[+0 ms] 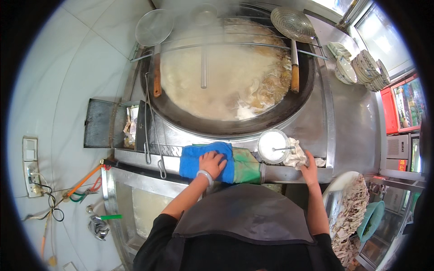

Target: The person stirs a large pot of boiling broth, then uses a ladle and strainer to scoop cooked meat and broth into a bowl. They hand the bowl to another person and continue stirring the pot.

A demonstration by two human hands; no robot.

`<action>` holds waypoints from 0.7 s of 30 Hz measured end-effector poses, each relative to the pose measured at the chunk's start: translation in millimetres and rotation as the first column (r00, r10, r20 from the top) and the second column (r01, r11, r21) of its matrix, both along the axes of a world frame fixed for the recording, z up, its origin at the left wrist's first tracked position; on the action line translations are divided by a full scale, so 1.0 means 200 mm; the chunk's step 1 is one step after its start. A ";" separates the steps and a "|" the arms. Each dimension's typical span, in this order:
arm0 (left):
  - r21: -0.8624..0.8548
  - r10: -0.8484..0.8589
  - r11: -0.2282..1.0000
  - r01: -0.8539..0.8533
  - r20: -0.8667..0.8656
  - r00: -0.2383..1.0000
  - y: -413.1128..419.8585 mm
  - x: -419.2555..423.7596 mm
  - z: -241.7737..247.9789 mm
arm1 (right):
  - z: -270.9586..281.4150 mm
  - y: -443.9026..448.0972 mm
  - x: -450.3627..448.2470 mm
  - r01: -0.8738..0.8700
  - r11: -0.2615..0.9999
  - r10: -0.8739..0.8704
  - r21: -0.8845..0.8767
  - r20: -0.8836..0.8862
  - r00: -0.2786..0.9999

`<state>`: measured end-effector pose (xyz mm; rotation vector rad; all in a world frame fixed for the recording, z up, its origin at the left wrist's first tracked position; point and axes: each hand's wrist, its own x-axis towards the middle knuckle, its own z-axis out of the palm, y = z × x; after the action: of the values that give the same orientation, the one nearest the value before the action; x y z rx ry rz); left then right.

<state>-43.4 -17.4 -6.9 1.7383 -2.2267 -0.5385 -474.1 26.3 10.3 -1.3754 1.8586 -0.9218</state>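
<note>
My left hand (211,165) rests on a folded blue cloth (190,165), its fingers slightly spread. A green cloth (244,166) lies beside the blue one, over the counter's front edge. At the right, my right hand (308,166) grips the edge of a crumpled whitish cloth (295,155). Touching that cloth is a round tub of white powder (270,140) with a small spoon (284,148) in it. Beyond both hands, a large wok (217,127) holds steaming, cloudy broth, with pieces of food and foam at its right side.
A wire rack (237,43) spans the wok, bearing a mesh strainer (154,27) and a perforated skimmer (293,24). Metal hooks (149,128) lie left, near an opened metal box (99,123). Stacked bowls (368,69) stand right; a platter of sliced food (349,210) is below them.
</note>
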 end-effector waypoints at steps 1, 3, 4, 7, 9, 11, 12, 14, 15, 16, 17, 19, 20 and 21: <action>-0.121 0.085 0.989 -0.081 0.030 0.996 0.01 -0.04 -0.01 | 0.01 0.04 -0.01 0.103 0.994 -0.098 -0.048 0.085 0.992; -0.086 0.157 0.984 -0.153 0.049 0.986 0.00 -0.07 -0.02 | 0.01 0.15 -0.01 0.309 0.933 -0.249 -0.184 0.292 0.924; -0.129 0.188 0.975 -0.181 0.045 0.981 -0.02 -0.08 -0.03 | 0.00 0.22 -0.02 0.424 0.905 -0.374 -0.035 0.410 0.832; -0.126 0.200 0.974 -0.188 0.097 0.975 -0.03 -0.08 -0.04 | -0.10 0.46 0.00 0.538 0.780 -0.618 0.319 0.522 0.588; -0.106 0.200 0.976 -0.188 0.113 0.973 -0.04 -0.08 -0.05 | -0.25 0.61 0.01 0.448 0.780 -0.624 0.436 0.484 0.614; -0.145 0.207 0.971 -0.189 0.120 0.971 -0.03 -0.09 -0.05 | -0.47 0.71 0.02 0.388 0.724 -0.676 0.570 0.475 0.564; -0.129 0.211 0.972 -0.194 0.134 0.968 -0.02 -0.09 -0.04 | -0.59 0.74 0.02 0.287 0.737 -0.633 0.612 0.474 0.613; -0.134 0.207 0.973 -0.187 0.157 0.966 -0.02 -0.09 -0.04 | -0.83 0.75 0.02 0.086 0.732 -0.532 0.676 0.488 0.692; -0.125 0.207 0.974 -0.188 0.168 0.964 -0.03 -0.10 -0.04 | -0.93 0.75 0.05 0.038 0.837 -0.334 0.545 0.456 0.825; -0.117 0.206 0.975 -0.187 0.182 0.962 -0.02 -0.10 -0.03 | -1.01 0.75 0.09 -0.039 0.912 -0.130 0.408 0.379 0.916; -0.135 0.200 0.975 -0.176 0.188 0.962 -0.03 -0.10 -0.03 | -1.09 0.70 0.14 0.091 0.720 -0.372 0.688 0.273 0.887; -0.151 0.201 0.973 -0.172 0.199 0.959 -0.03 -0.10 -0.02 | -1.17 0.61 0.22 0.242 0.453 -0.696 0.858 0.171 0.698; -0.165 0.198 0.972 -0.166 0.202 0.959 -0.03 -0.10 -0.02 | -1.17 0.59 0.24 0.229 0.440 -0.706 0.868 0.177 0.685; -0.175 0.194 0.971 -0.159 0.199 0.961 -0.03 -0.10 -0.02 | -1.16 0.57 0.26 0.215 0.438 -0.708 0.873 0.187 0.680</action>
<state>-63.9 -24.0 -10.3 1.9656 -2.1515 -0.1347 -423.1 140.9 -222.4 0.0566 1.8313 -0.4750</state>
